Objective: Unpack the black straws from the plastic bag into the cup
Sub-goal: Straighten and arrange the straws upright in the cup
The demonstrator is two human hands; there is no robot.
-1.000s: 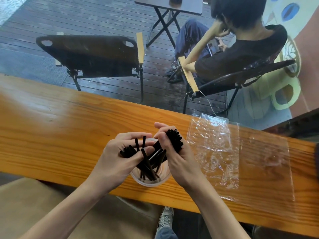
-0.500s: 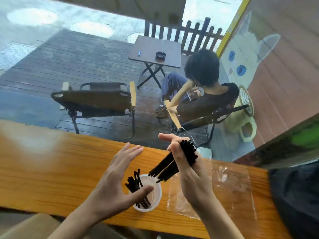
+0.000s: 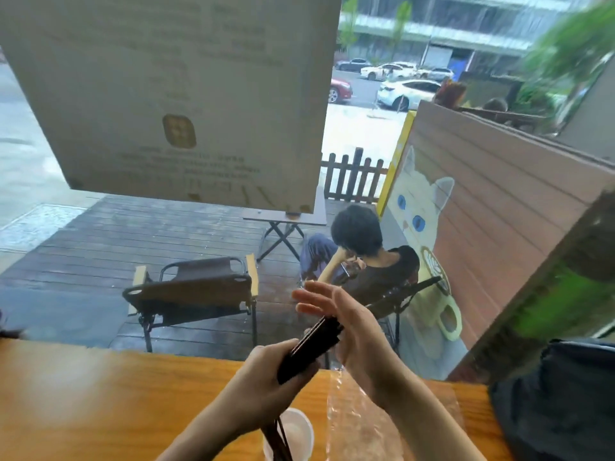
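Fingers [image 3: 266,367] of the left hand [image 3: 256,390] clamp the straw bundle [image 3: 312,347] above the cup [image 3: 299,437]; right hand's [image 3: 352,331] spread apart. Some straws already in, bundle left.

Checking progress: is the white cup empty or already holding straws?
Holding some: thin black straws stand inside the white cup, upper ends behind the left hand.

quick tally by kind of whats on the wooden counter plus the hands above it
hands: 2, left hand and right hand
bundle of black straws: 1, held above
cup: 1, some straws already inside
plastic bag: 1
dark bag: 1
total: 6
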